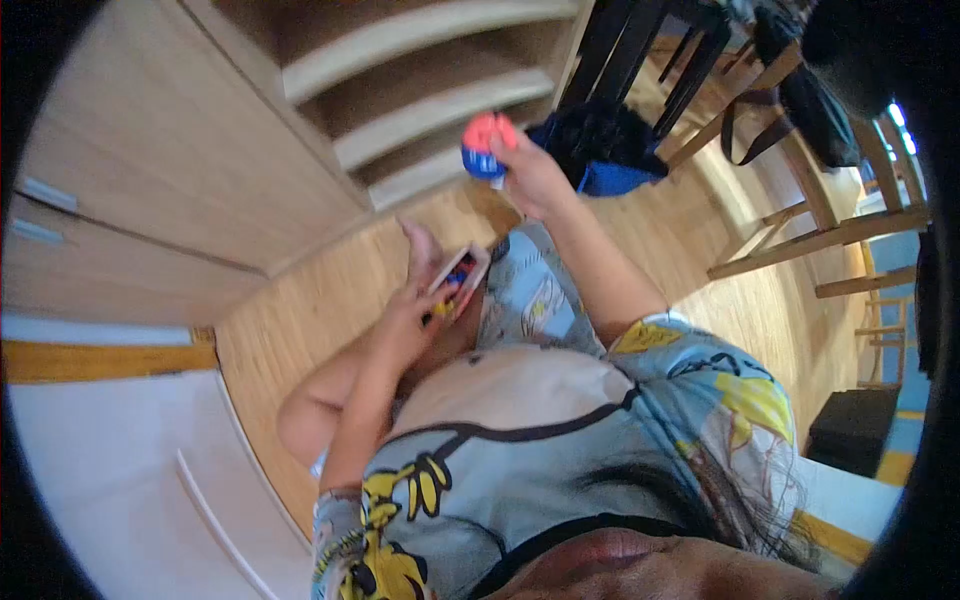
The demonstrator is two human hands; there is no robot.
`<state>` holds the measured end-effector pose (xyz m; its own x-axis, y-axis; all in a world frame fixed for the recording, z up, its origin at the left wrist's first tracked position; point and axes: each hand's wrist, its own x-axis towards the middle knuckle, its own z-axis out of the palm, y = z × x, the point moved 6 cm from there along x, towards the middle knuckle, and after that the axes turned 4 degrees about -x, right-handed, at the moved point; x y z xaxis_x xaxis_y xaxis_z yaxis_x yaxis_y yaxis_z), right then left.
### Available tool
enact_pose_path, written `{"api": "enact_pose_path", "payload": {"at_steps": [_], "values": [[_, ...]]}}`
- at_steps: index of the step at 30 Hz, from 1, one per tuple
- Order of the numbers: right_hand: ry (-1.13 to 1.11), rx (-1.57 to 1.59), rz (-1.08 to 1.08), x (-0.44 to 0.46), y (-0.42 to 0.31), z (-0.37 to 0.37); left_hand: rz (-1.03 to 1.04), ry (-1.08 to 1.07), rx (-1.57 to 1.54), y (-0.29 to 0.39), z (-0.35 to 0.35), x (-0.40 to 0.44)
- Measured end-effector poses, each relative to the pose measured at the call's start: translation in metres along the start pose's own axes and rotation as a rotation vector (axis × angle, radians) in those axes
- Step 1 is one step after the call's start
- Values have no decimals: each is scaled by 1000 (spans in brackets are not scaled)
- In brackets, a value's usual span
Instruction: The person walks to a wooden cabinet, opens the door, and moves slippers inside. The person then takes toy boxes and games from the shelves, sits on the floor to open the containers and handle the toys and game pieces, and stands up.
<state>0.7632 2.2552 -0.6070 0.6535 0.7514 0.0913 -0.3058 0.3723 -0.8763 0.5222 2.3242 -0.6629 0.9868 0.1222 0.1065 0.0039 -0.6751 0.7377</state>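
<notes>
My right hand [535, 178] is held out ahead of me, its fingers closed round a small rounded object, coral on top and blue below [482, 162]. Its exact kind cannot be made out. Lower down and to the left, my left hand [425, 312] grips a small open box [478, 268] close to my leg. Blue, red and yellow bits show in and around that box, too small to name. The two hands are apart from each other.
Open wooden shelves [430, 120] stand ahead, next to a closed wooden cabinet [180, 130]. A black and blue bag [610, 165] rests on the wooden floor [640, 235] to the right. Wooden chairs [800, 240] and a black box [850, 430] are farther right. A white door [130, 470] is left.
</notes>
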Motion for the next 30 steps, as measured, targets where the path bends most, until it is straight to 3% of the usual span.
{"api": "enact_pose_path", "payload": {"at_steps": [3, 5, 6, 7, 8, 10, 12, 15, 17, 19, 21, 23, 26, 28, 30], "values": [[44, -436, 122, -20, -9, -58, -114, -85, -16, -1, 2, -1], [86, -876, 106, -40, -16, -104, 29, -3, -48, 1, 1, 0], [124, -909, 140, -49, -7, -135, -41, -45, -53, -3, 3, 1], [192, -1047, 98, -60, 1, -168, -109, -76, -29, 3, 0, 1], [266, -1308, 2, -70, 16, -208, -10, -11, 12, 13, -5, 3], [419, -1328, 87, -97, 36, -261, -4, -32, 44, 5, -3, 5], [573, -1422, 428, -120, 47, -281, 5, -34, 50, 10, -2, 12], [512, -1394, 337, -135, 46, -274, -70, -74, 101, 4, 2, 19], [588, -1297, 394, -137, 60, -284, -100, -125, 78, 6, 4, 20], [1004, -1740, 246, -136, 33, -270, -105, -110, 68, 0, 5, 19], [1048, -1454, -20, -116, -11, -251, -79, -112, 23, 2, 4, 17], [951, -1214, -512, -80, -67, -208, -102, -113, -34, 4, 2, 16], [548, -1152, -974, -28, -188, -71, -63, -103, -14, 7, 3, 20], [420, -1213, -1190, -7, -243, 8, -97, -119, 56, 6, 5, 23], [361, -1255, -1218, 24, -281, 75, -68, -79, 70, 8, 7, 23]]}}
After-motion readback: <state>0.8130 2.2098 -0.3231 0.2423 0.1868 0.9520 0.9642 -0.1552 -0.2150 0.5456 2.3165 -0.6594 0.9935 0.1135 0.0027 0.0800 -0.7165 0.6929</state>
